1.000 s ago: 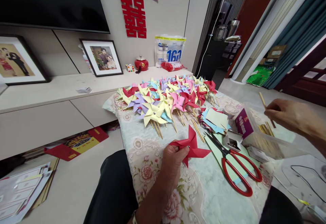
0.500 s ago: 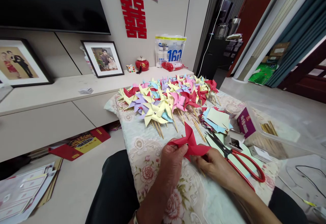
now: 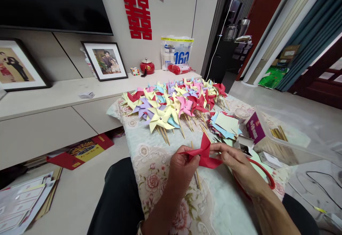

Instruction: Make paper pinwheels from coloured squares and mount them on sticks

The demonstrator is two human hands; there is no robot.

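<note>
A red paper pinwheel [image 3: 207, 158] is held above the cloth, its middle pinched between the thumb and fingers of my left hand [image 3: 184, 163]. My right hand [image 3: 237, 162] is at the pinwheel's right side, fingers stretched out and the tips against a blade. A thin wooden stick [image 3: 198, 179] shows below the pinwheel and again above my left hand; I cannot tell whether it is joined to the pinwheel. Red-handled scissors [image 3: 264, 171] lie under my right hand and forearm, which hide most of them.
Many coloured pinwheels on sticks [image 3: 173, 106] cover the table's far part. To the right are a stack of cut paper [image 3: 227, 124], a small open box [image 3: 245, 142], a white box [image 3: 269, 159] and a clear plastic bin [image 3: 291, 149] holding sticks. A floral cloth [image 3: 153, 181] covers the table.
The red pinwheel has turned in my left hand. My right hand has moved up from the lower right blade, its fingers straightening, and now covers more of the scissors.
</note>
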